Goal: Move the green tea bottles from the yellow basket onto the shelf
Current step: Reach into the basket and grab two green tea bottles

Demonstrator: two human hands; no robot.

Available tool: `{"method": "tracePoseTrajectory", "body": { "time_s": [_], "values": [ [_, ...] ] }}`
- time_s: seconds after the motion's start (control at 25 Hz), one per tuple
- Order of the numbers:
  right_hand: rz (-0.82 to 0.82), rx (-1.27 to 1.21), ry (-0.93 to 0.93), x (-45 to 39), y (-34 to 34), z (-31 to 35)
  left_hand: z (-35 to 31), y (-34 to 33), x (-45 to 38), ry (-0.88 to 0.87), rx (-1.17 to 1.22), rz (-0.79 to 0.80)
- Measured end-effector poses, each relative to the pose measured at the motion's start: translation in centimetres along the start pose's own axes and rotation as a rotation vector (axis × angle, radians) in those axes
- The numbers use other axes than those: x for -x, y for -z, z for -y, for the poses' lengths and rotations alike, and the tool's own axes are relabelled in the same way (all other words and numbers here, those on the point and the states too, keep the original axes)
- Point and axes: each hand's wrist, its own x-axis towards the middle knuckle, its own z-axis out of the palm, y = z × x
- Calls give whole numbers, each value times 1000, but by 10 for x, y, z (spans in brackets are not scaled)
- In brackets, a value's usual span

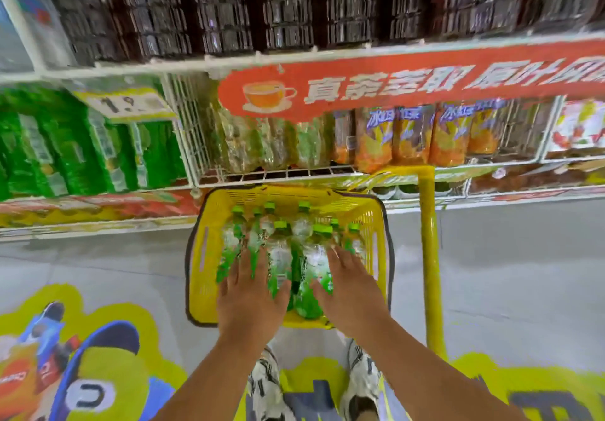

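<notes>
A yellow basket (199, 257) stands on the floor in front of the shelf, holding several green tea bottles (281, 258) with green caps, upright and packed together. My left hand (252, 296) reaches down into the basket, fingers spread and lying on the bottles at its left side. My right hand (352, 289) lies the same way on the bottles at the right side. Neither hand is plainly curled round a bottle. The white wire shelf (294, 171) just behind the basket holds a few similar green tea bottles (278, 144).
A yellow post (429, 257) rises right of the basket. Orange iced tea bottles (409, 135) fill the shelf to the right, green packs (65, 152) to the left, dark bottles (229, 11) on the tier above. My shoes (360, 378) stand below the basket.
</notes>
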Motion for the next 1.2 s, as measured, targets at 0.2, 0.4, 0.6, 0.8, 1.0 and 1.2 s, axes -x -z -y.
{"method": "tracePoseTrajectory", "body": {
  "time_s": [0.2, 0.4, 0.6, 0.8, 1.0, 1.2],
  "values": [
    [11, -221, -67, -26, -50, -1, 5, -47, -29, 68, 53, 77],
    [-49, -500, -185, -44, -74, 7, 1, -74, -55, 100, 163, 112],
    [-71, -742, -403, -60, -94, 14, -2, -87, -69, 148, 386, 101],
    [-109, -790, -536, -75, -110, 15, -5, -100, -90, 276, 411, 106],
    [-114, -834, -517, -67, -99, 9, 10, -104, -88, 288, 553, 134],
    [-130, -855, -430, -43, -66, 8, 9, -63, -57, 238, 685, 67]
  ]
}}
